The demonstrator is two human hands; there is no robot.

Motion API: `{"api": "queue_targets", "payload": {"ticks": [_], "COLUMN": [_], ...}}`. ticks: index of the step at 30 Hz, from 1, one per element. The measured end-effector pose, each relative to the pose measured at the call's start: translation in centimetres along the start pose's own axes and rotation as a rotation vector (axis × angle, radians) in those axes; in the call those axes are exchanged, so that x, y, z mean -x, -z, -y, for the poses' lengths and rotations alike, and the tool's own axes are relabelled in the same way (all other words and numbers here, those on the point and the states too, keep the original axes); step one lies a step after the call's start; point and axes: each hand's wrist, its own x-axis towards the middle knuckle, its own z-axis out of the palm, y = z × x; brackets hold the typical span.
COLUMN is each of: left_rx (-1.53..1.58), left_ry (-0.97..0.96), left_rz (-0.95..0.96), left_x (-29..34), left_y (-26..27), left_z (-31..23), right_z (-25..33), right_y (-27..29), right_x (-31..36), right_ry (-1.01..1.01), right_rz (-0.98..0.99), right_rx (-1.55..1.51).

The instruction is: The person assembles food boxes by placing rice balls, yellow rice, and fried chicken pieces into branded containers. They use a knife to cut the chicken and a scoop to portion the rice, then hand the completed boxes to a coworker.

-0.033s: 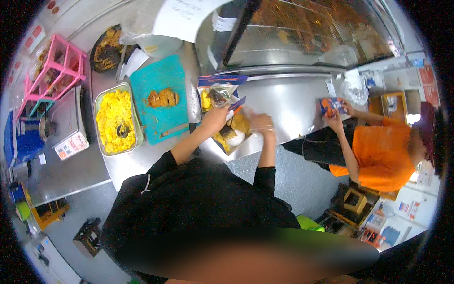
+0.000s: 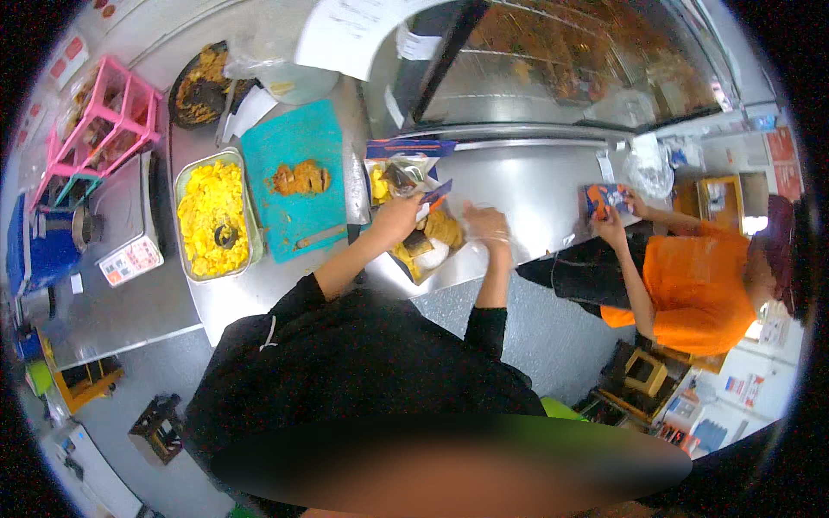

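Observation:
An open takeaway box (image 2: 416, 274) sits at the front edge of the steel counter, holding white rice (image 2: 432, 258), yellow egg and a browned piece of food. My left hand (image 2: 395, 221) is closed at its far left edge, pinching the dark blue flap (image 2: 436, 192). Just right of the box hovers my right hand (image 2: 489, 228), in a thin clear glove, slightly blurred. Its fingers look apart and nothing shows in them. Behind stands a second open box (image 2: 411, 148) with egg and a dark wrapped item inside.
To the left lie a teal cutting board (image 2: 294, 129) with sliced browned meat (image 2: 300, 178) and a knife (image 2: 319, 239), and a metal tray (image 2: 253, 220) of scrambled egg. A glass display case (image 2: 553, 78) rises behind. At right, a co-worker in orange (image 2: 695, 285) handles another box (image 2: 604, 198).
My right hand has shifted slightly right, away from the food in the box, and its fingers show more plainly. My left hand stays at the flap.

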Motion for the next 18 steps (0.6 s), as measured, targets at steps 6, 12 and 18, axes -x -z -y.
{"api": "queue_targets", "payload": {"ticks": [6, 12, 18], "left_rx": [0.219, 0.646, 0.766], "left_ry": [0.000, 0.394, 0.509], "left_rz": [0.083, -0.237, -0.489], "left_x": [-0.1, 9.1, 20.1], "left_y": [0.9, 6.9, 11.3], "left_z": [1.9, 11.7, 17.4], "right_z": [3.9, 21.7, 35.4], "right_y": [3.6, -3.5, -13.2], "right_x": [4.3, 6.4, 0.2], "right_ry": [0.042, 0.640, 0.080], "right_rz": [-0.630, -0.679, -0.737], "right_rx": [-0.836, -0.868, -0.327]}}
